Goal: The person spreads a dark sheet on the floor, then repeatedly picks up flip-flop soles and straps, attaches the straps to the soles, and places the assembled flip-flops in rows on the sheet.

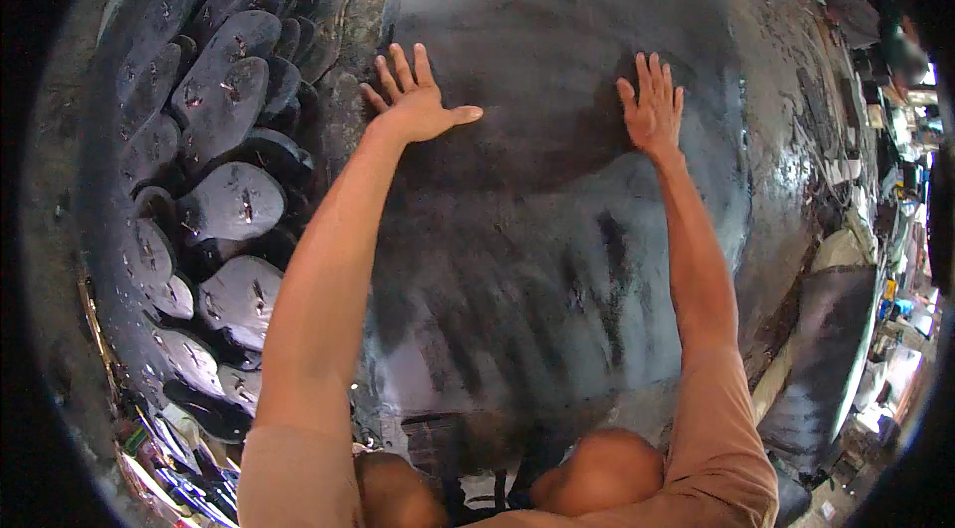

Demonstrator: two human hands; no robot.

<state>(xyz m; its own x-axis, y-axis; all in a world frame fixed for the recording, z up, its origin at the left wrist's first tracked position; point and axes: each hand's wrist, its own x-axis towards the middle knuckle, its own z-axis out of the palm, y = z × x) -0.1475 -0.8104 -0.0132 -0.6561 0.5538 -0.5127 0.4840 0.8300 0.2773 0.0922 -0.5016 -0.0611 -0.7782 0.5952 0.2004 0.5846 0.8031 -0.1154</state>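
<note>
Both hands lie flat with fingers spread, gripping nothing: left hand (416, 100) at eleven o'clock, right hand (654, 108) at one, pressing the big dark rubber sheet (537, 269) smooth across the floor. Cut shoe soles (214, 180) are stacked at nine o'clock, out of the way.

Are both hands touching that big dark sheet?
Touching. The head view shows the left hand and right hand pressed flat, fingers spread, on the dark sheet.

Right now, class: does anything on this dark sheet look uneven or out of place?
Yes. The dark sheet is streaked, with pale patches low down and darker strokes. Both hands, left hand and right hand, press flat on it.
</note>
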